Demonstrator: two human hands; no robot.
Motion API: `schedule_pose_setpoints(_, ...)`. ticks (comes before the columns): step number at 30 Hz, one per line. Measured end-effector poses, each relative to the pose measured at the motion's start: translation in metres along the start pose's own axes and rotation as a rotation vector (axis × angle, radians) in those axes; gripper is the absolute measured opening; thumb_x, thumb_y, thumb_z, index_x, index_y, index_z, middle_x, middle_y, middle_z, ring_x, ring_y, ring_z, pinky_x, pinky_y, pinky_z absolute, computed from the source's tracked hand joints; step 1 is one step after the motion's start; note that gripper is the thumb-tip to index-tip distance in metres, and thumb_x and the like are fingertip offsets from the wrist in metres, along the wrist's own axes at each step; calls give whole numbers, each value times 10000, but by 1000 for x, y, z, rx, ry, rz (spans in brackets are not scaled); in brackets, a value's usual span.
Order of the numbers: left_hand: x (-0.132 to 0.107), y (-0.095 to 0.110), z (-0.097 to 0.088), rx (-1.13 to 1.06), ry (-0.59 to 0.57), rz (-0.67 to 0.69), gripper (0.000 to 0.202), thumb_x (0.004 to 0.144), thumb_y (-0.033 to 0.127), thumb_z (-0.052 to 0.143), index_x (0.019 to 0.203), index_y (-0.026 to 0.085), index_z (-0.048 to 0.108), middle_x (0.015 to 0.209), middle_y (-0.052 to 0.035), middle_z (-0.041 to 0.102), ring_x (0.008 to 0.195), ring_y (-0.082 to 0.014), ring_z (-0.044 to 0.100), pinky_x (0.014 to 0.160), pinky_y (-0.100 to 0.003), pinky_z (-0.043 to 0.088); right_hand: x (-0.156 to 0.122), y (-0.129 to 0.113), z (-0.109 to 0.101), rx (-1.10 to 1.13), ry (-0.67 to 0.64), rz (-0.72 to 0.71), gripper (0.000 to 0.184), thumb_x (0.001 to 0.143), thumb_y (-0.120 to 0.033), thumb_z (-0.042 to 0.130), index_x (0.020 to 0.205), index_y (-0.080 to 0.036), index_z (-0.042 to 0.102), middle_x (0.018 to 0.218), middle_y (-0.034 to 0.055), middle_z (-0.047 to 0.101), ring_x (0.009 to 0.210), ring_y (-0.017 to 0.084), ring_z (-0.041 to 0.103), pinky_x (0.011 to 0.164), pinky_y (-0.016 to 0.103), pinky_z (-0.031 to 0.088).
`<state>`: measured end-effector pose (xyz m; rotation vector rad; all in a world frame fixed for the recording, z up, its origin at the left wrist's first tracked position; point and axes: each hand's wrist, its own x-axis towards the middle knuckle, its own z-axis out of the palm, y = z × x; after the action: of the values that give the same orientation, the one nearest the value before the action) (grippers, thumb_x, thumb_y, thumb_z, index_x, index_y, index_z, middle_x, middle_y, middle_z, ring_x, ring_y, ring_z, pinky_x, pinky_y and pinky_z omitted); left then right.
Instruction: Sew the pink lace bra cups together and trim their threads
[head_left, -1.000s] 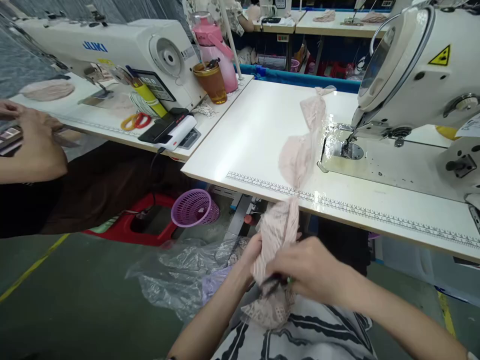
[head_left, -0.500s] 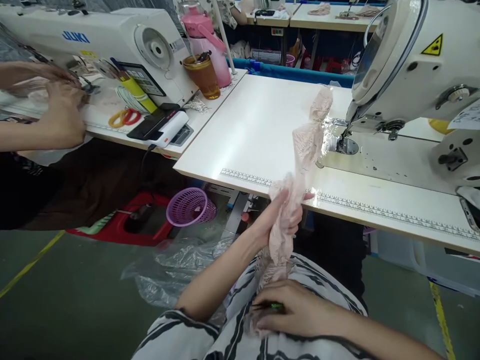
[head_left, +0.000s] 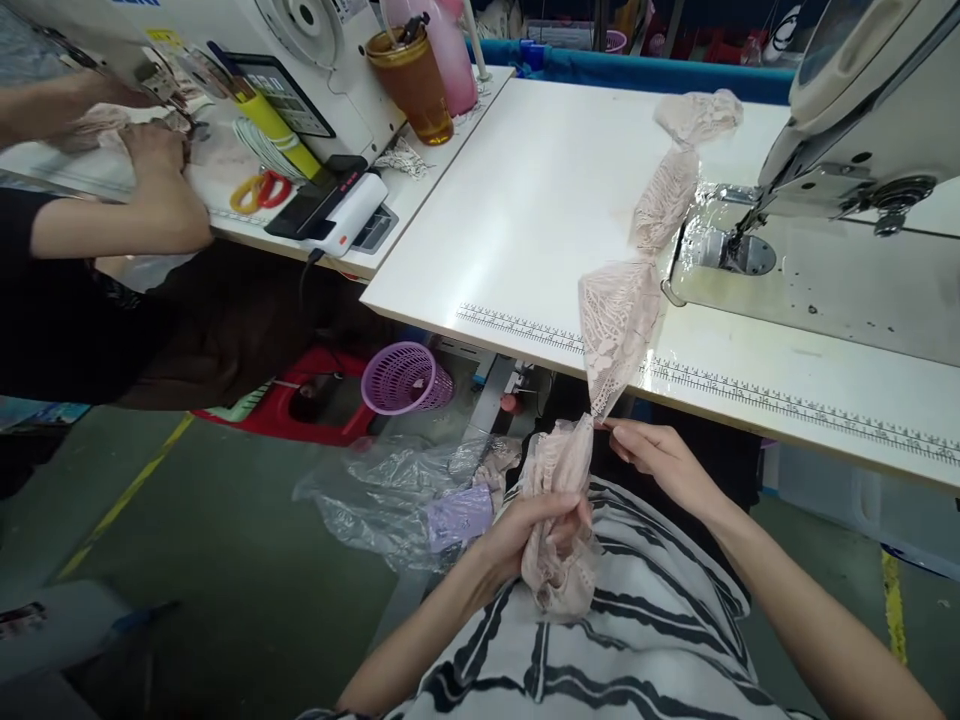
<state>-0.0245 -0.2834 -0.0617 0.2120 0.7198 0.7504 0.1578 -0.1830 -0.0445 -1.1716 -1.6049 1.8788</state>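
Note:
A chain of pale pink lace pieces (head_left: pixel 626 305) runs from the white sewing table (head_left: pixel 540 210) down over its front edge to my lap. My left hand (head_left: pixel 525 530) is closed round the bunched lower lace piece (head_left: pixel 559 520) above my striped garment. My right hand (head_left: pixel 656 460) pinches the thin join between that piece and the one above it, just below the table edge. The upper lace pieces lie beside the needle plate of the sewing machine (head_left: pixel 840 160) at the right.
A co-worker's hands (head_left: pixel 150 150) work fabric at a second sewing machine at the left. A phone (head_left: pixel 307 205), red and yellow rings, an amber cup (head_left: pixel 412 80) and a pink bottle stand there. A purple basket (head_left: pixel 405 378) and a plastic bag (head_left: pixel 405 495) sit on the floor.
My right hand rose from my lap to the join in the lace chain. My left hand dropped lower with the bunched piece. The view tilted down and the lace chain stretched straighter.

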Motion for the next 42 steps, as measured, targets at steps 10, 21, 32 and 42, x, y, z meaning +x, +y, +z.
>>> schedule_pose_setpoints(10, 0, -2, -1, -76, -48, 35, 312, 697, 425, 723, 644, 131, 631, 410, 44, 341, 400, -69, 257, 413, -212, 183, 0, -3, 6, -28, -5, -71, 344, 936, -447, 500, 856, -143, 639, 724, -10, 433, 640, 90, 355, 569, 258, 277)
schedule_pose_setpoints(21, 0, -5, 0, -122, -78, 43, 318, 688, 420, 733, 634, 129, 617, 418, 43, 334, 399, -68, 262, 419, -224, 169, 7, -10, 15, -45, 9, -109, 420, 930, -504, 479, 712, -155, 563, 688, -15, 375, 598, 86, 292, 526, 254, 239)
schedule_pose_setpoints(32, -1, -6, -1, -155, -90, 42, 302, 696, 389, 736, 630, 119, 618, 419, 38, 342, 398, -68, 262, 414, -221, 167, 9, -3, 16, 36, 79, -89, 371, 872, -507, 571, 847, -161, 701, 629, -15, 446, 619, 106, 413, 586, 248, 365)
schedule_pose_setpoints(42, 5, 5, 0, -398, -53, 317, 416, 682, 281, 787, 616, 165, 393, 527, 75, 287, 437, -43, 213, 437, -157, 267, -13, -25, -8, -1052, 381, -692, 435, 834, -81, 515, 1218, -247, 634, 1098, 78, 657, 680, 105, 607, 473, 197, 387)
